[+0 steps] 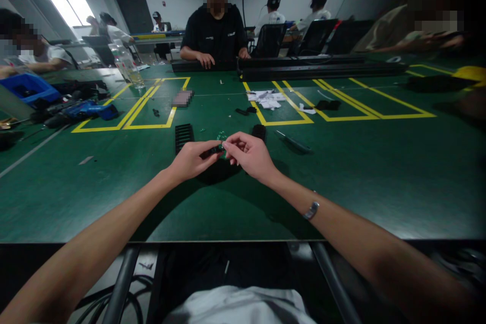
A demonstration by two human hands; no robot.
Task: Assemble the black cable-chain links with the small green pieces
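Observation:
My left hand reaches in from the left, thumb and fingers pinched on a small dark part. Fingertip to fingertip with it, my right hand is closed in a pinch; whatever lies in that pinch is too small to make out. Just beyond the fingers lie several small green pieces on the table. A black slotted piece lies by my left hand, partly covered by it. Behind my right hand sits another black piece, also partly hidden.
On the green table a screwdriver-like tool lies to the right. White paper scraps and long black bars are farther back. At left are a blue power tool, a blue bin and bottles. A person sits opposite.

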